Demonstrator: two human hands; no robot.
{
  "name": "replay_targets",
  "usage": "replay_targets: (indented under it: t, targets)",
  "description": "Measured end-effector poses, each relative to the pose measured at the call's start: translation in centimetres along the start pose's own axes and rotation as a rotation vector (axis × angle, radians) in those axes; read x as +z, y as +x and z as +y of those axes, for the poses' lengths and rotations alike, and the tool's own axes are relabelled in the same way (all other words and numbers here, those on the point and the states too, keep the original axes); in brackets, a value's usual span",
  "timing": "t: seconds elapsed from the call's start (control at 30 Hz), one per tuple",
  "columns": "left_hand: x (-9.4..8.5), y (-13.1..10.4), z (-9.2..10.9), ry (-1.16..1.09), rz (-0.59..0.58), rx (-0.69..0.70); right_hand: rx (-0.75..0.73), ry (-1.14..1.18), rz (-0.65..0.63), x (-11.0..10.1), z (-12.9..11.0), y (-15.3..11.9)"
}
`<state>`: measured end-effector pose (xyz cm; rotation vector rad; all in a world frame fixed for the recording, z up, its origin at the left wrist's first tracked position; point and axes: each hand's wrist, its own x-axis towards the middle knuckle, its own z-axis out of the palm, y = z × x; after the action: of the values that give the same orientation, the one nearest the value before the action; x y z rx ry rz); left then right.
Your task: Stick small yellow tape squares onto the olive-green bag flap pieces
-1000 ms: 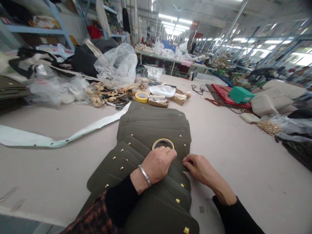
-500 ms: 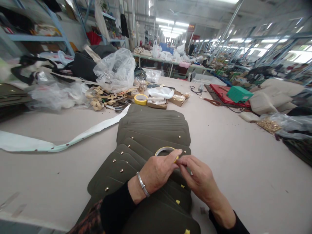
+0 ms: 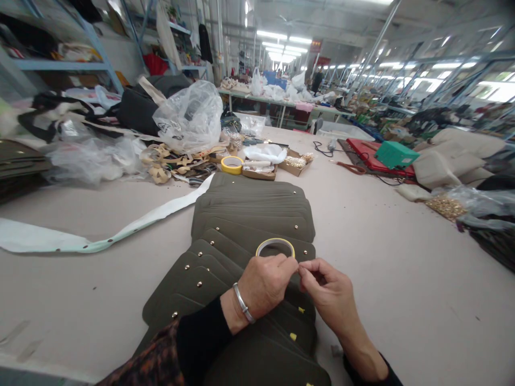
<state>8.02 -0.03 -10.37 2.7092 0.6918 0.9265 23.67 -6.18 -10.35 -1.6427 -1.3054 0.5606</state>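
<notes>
My left hand (image 3: 269, 280), with a silver bangle at the wrist, is closed on a thin roll of yellow tape (image 3: 276, 241). Thumb and forefinger of my right hand (image 3: 330, 289) pinch together right beside the left fingertips; what lies between them is too small to make out. Both hands are above a fanned stack of dark olive panels (image 3: 253, 206) with brass-coloured studs. Small yellow tape pieces (image 3: 293, 336) stick to the panels nearer me, below the hands.
A second yellow tape roll (image 3: 232, 164) sits past the stack, beside an open box of small gold parts (image 3: 296, 162). A long white strip (image 3: 132, 226) curves across the left. Plastic bags (image 3: 189, 115) heap up behind it. A green box (image 3: 396, 154) rests on a red object at right.
My left hand has rolled over, its thumb now tucked down, and more of the tape ring shows. The right hand has shifted slightly right, still pinching.
</notes>
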Motion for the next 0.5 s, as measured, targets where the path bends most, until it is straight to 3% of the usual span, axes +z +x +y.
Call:
replay_targets:
  t: [0.1,0.2,0.33,0.5]
  targets:
    - [0.5,-0.1,0.1,0.001,0.001,-0.007,0.216,0.119,0.048,-0.8,1.9,1.4]
    - [0.9,0.0,-0.3,0.126,-0.128,-0.05,0.283,0.181,-0.014,-1.8,3.9,2.9]
    - [1.1,0.4,-0.8,0.255,-0.339,-0.072,0.233,0.06,-0.104,-2.1,5.2,3.8]
    - [1.1,0.6,-0.7,0.258,-0.383,-0.08,0.073,-0.243,-0.098,-1.2,5.0,4.1]
